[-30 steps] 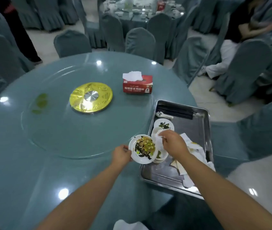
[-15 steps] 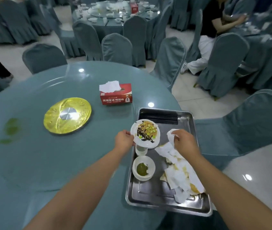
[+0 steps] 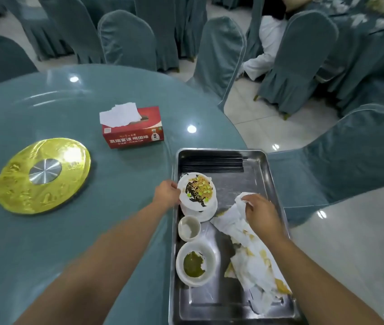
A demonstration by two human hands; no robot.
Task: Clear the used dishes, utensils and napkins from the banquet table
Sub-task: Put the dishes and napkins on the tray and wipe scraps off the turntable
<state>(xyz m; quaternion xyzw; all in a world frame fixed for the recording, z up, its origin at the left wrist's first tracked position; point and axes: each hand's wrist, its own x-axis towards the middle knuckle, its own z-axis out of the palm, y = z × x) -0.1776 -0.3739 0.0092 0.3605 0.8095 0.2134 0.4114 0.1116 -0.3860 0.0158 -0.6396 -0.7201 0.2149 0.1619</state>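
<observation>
Hands over the tray (image 3: 260, 160), which sits at the table's (image 3: 92, 231) four-o'clock edge. Left hand (image 3: 167, 194) grips the nine-o'clock rim of a plate (image 3: 196, 191) of scraps, stacked on other plates. Right hand (image 3: 260, 213) pinches a crumpled napkin (image 3: 245, 233) at three o'clock. Cup (image 3: 189, 228) and bowl (image 3: 195, 263) sit toward six, chopsticks (image 3: 212, 164) at twelve. Tissue box (image 3: 133, 127) sits on the table toward eleven o'clock of the tray.

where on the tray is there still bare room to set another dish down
Bare steel on the tray lies between the black chopsticks and the napkins, and along the near rim below the bowl with green sauce. The left side is crowded with the plate stack and small cup.
</observation>
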